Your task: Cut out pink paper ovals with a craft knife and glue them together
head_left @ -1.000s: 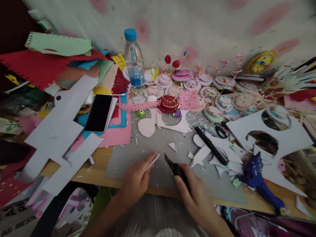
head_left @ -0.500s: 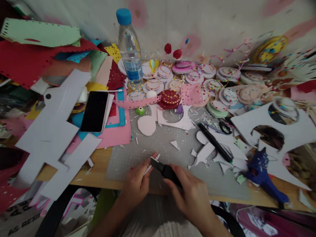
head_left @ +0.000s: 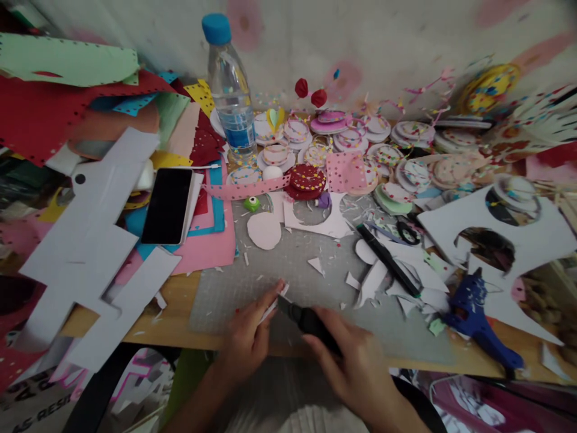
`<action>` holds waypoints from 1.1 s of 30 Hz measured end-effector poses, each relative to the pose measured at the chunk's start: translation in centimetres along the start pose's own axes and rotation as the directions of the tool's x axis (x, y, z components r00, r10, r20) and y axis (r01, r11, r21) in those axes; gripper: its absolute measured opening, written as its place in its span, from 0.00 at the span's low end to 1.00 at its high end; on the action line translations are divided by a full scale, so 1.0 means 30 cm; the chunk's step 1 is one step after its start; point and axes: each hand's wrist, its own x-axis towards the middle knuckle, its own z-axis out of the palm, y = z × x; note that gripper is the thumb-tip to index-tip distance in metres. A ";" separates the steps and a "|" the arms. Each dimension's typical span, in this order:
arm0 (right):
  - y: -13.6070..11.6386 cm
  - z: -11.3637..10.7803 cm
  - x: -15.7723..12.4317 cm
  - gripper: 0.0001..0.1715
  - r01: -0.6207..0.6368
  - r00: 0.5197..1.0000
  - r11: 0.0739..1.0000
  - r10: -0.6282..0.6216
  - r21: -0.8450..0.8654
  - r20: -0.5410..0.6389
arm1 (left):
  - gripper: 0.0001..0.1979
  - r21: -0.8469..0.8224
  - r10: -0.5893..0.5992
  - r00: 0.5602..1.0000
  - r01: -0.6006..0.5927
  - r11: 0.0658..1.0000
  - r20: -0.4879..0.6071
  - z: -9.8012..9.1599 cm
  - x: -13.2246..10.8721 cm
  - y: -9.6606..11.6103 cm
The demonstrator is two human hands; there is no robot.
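My left hand (head_left: 249,334) pinches a small white paper strip (head_left: 273,302) near the front edge of the grey cutting mat (head_left: 288,264). My right hand (head_left: 356,361) is wrapped round a black cutter (head_left: 306,319), whose tip touches the strip beside my left fingers. Both hands hover over the mat's near edge, close together.
A water bottle (head_left: 229,90) stands at the back, a black phone (head_left: 167,204) lies left, white card cut-outs (head_left: 90,240) spread left. A black pen (head_left: 387,258) and blue glue gun (head_left: 478,319) lie right. Decorated paper discs (head_left: 351,144) crowd the back.
My right hand brought the cutter leftward until its tip met the strip in my left hand. The view has shifted slightly down and right.
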 end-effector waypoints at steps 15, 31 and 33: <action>0.108 -0.042 0.001 0.21 -0.332 0.917 0.931 0.280 -0.154 -0.283 | 0.26 -0.023 -0.046 0.998 0.046 0.999 -0.031 0.005 -0.007 0.005; 0.123 0.042 0.030 0.17 -0.170 0.941 0.934 0.248 0.314 -0.230 | 0.14 -0.227 -0.396 0.840 0.331 0.916 -0.371 -0.110 0.239 -0.017; 0.139 0.051 0.031 0.17 -0.145 0.933 0.917 0.251 0.371 -0.257 | 0.15 -0.190 -0.365 0.837 0.313 0.931 -0.408 -0.104 0.281 -0.047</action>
